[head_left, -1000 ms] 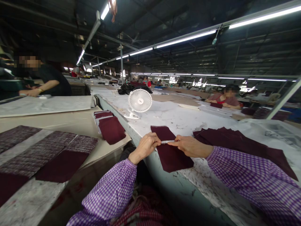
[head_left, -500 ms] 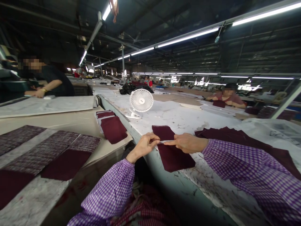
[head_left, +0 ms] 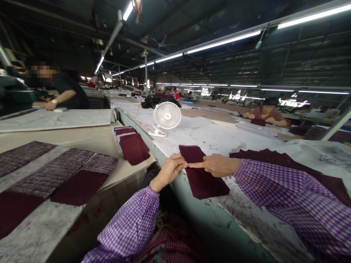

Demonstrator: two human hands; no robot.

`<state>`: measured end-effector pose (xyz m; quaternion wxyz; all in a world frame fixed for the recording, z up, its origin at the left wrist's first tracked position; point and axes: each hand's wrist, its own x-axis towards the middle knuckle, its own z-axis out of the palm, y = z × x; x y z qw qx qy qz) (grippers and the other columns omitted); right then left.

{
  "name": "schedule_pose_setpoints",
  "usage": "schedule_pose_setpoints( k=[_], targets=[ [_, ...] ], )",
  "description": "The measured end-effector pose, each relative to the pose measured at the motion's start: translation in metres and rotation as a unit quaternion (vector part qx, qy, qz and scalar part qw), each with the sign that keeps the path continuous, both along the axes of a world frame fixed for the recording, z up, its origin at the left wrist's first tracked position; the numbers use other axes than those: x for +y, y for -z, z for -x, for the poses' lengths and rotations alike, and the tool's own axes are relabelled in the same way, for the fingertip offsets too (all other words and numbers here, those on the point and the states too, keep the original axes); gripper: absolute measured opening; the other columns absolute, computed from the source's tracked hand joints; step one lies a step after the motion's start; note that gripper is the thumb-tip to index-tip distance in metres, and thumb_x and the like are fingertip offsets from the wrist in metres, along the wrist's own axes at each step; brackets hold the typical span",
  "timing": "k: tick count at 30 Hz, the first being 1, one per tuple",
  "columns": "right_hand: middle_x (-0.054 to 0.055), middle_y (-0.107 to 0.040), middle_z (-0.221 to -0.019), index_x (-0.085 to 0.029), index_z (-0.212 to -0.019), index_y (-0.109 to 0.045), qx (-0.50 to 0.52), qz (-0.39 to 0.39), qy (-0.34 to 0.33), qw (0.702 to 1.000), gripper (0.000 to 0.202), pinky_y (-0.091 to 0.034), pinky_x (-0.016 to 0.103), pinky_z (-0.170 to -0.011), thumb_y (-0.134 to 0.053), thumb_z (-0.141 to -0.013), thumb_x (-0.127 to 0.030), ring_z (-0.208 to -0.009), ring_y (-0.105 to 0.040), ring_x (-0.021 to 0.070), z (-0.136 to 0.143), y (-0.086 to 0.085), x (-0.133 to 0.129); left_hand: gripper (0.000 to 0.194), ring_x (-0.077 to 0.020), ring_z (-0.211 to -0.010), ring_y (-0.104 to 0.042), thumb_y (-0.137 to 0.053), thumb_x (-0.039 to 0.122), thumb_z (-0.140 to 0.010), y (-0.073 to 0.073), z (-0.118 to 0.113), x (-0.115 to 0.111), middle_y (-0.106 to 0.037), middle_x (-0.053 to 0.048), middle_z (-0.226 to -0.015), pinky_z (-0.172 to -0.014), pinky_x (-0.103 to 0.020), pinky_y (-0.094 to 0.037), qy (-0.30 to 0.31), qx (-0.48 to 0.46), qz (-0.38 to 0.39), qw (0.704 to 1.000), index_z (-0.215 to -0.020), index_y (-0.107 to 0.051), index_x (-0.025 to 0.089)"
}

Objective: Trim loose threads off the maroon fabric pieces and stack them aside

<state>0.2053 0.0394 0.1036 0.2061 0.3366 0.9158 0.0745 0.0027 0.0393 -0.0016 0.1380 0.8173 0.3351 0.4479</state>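
A dark red cloth piece [head_left: 204,175] lies flat at the near edge of the white table [head_left: 219,137], in front of the small white fan [head_left: 166,116]. The left hand [head_left: 168,171] rests at the cloth's left edge, thumb and fingers pinched together on it. The right hand [head_left: 216,165] lies on top of the cloth with its fingers stretched flat, the fingertips meeting those of the left hand. Right of the cloth, farther from the fan, a spread of more dark red pieces [head_left: 274,159] lies under the right sleeve [head_left: 290,197]. Left of the fan, on a tan table [head_left: 82,138], sits a small stack of red pieces [head_left: 133,146].
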Motion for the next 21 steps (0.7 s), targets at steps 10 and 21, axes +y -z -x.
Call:
schedule_pose_setpoints(
  k=[10,21],
  targets=[
    [0.006,-0.053,-0.076,-0.036,-0.141,-0.028,-0.045,-0.098,-0.053,0.993,0.067,-0.024,0.025,-0.052,-0.036,-0.083,-0.005,-0.051,-0.038,0.011,0.009,0.01,-0.008,0.027,-0.0176,-0.091,-0.057,-0.042,0.028,-0.091,-0.001,0.004,0.001,-0.066,-0.006,-0.091,-0.086,-0.03,-0.043,-0.013,-0.052,0.06,0.997,-0.093,-0.067,0.017],
    [0.007,-0.058,-0.098,-0.021,-0.122,-0.051,0.165,-0.002,0.095,0.982,0.041,-0.039,0.031,-0.077,-0.052,-0.083,-0.032,-0.09,-0.054,0.0214,-0.015,0.02,0.004,0.014,-0.0174,-0.086,-0.054,-0.063,0.021,-0.073,-0.009,-0.012,-0.002,-0.06,-0.003,-0.085,-0.076,-0.028,-0.044,-0.082,-0.022,0.112,0.99,-0.086,-0.067,0.019]
  ],
)
